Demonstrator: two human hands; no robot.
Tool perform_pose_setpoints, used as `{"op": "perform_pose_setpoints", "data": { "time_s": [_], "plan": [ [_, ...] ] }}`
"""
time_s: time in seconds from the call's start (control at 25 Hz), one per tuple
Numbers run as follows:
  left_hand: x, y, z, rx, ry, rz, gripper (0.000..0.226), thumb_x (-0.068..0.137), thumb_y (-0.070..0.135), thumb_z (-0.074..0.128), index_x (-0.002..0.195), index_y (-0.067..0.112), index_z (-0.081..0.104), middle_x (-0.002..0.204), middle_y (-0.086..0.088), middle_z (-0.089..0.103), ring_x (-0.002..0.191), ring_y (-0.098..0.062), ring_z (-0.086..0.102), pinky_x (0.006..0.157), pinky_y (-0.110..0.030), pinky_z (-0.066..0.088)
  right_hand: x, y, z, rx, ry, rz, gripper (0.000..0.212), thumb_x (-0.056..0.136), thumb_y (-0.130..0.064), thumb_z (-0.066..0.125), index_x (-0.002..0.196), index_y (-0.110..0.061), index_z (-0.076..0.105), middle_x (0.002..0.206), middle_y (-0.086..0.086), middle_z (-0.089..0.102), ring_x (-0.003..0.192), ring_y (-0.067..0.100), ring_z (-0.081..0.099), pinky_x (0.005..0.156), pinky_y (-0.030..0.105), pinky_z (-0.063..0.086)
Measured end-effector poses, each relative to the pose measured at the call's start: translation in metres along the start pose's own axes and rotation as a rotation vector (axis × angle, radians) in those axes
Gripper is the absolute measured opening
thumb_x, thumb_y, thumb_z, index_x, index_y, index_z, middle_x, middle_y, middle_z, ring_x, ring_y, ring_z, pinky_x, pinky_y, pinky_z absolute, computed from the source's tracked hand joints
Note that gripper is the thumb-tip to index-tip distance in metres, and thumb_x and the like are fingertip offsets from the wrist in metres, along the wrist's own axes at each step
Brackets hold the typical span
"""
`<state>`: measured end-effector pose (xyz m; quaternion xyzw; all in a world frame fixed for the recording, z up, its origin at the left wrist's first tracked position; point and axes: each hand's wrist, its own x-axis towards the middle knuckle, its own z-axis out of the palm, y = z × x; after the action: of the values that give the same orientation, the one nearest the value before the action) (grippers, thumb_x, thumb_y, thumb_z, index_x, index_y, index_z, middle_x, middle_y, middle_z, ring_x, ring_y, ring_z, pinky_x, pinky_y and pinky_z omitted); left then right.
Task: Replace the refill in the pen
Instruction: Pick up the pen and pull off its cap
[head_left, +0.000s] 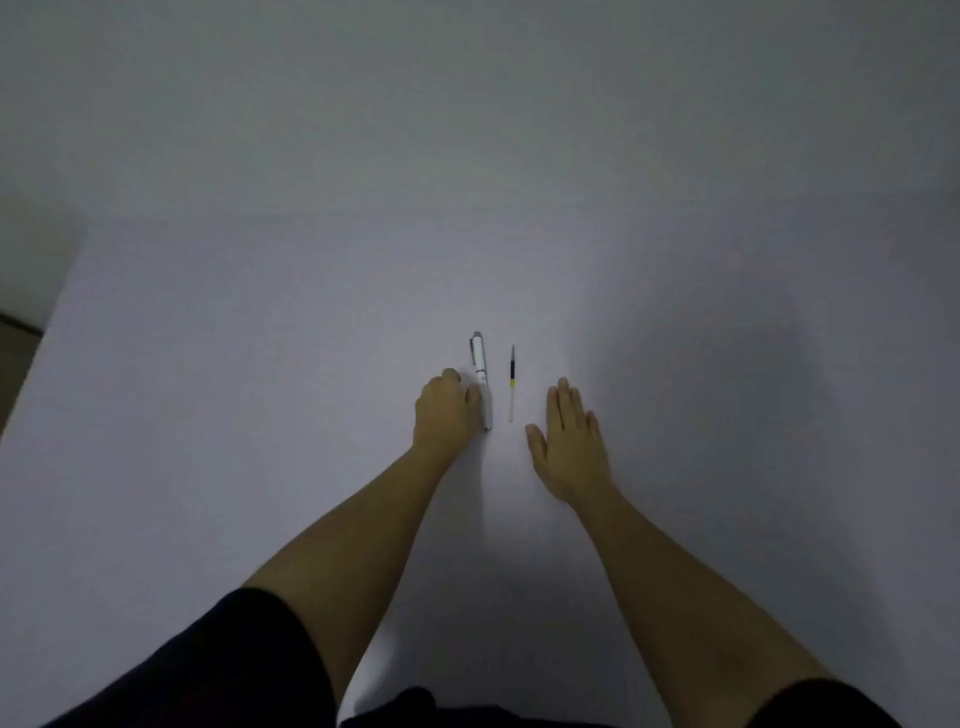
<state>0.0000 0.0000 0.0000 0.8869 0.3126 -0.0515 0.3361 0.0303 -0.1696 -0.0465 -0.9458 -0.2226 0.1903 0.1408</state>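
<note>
Setting: a plain white tabletop (208, 415) against a bare grey wall (467, 104), dimly lit, with a strip of brown floor at the far left edge. Item one: a white pen (481, 376), capped, with a metal clip at its far end, lying lengthwise near the centre of the table and pointing away from the person. Item two: a spare refill (511, 384), thin, dark along its far half, a yellow band at the middle, clear toward the near end, lying just beside the pen on its right and parallel, not touching it. Left hand (447, 410): fingers curled, resting against the pen's near half, the thumb at the barrel; whether the grip had closed could not be told. Right hand (569, 441): flat on the table, fingers extended and together, empty, near the refill but apart from it. Risks, as judged: the round barrel might roll toward the refill if nudged rather than gripped; the slim refill would be hard to pinch off a flat surface and could skid away; small inner parts might drop out unseen once the barrel was unscrewed.
</note>
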Motion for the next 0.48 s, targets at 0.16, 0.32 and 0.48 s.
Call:
{"op": "perform_pose_setpoints", "data": {
  "time_s": [0.16, 0.32, 0.48],
  "plan": [
    [0.025, 0.012, 0.007, 0.052, -0.009, -0.077, 0.038, 0.093, 0.034, 0.049, 0.096, -0.003, 0.053, 0.095, -0.023, 0.064, 0.083, -0.036, 0.060, 0.067, -0.038, 0.045, 0.000, 0.005, 0.014, -0.025, 0.109, -0.001, 0.064, 0.097, -0.037, 0.033, 0.149, -0.008, 0.010, 0.160, 0.009, 0.006, 0.148, 0.022, 0.004, 0.119, 0.039, 0.005],
    [0.039, 0.016, 0.015, 0.040, -0.044, -0.128, 0.032, 0.089, 0.028, 0.055, 0.096, -0.002, 0.054, 0.094, -0.022, 0.065, 0.082, -0.036, 0.062, 0.061, -0.035, 0.044, 0.004, 0.006, 0.018, -0.013, 0.164, -0.018, 0.064, 0.095, -0.037, 0.035, 0.148, -0.007, 0.015, 0.159, 0.010, 0.013, 0.148, 0.023, 0.009, 0.117, 0.037, 0.004],
    [0.038, 0.020, 0.013, 0.052, -0.056, -0.134, 0.022, 0.089, 0.017, 0.052, 0.094, -0.004, 0.057, 0.093, -0.023, 0.065, 0.075, -0.034, 0.060, 0.058, -0.034, 0.043, 0.003, 0.006, 0.017, -0.029, 0.123, -0.012, 0.064, 0.097, -0.038, 0.033, 0.149, -0.009, 0.011, 0.160, 0.008, 0.009, 0.148, 0.022, 0.005, 0.119, 0.038, 0.004]
  ]
}}
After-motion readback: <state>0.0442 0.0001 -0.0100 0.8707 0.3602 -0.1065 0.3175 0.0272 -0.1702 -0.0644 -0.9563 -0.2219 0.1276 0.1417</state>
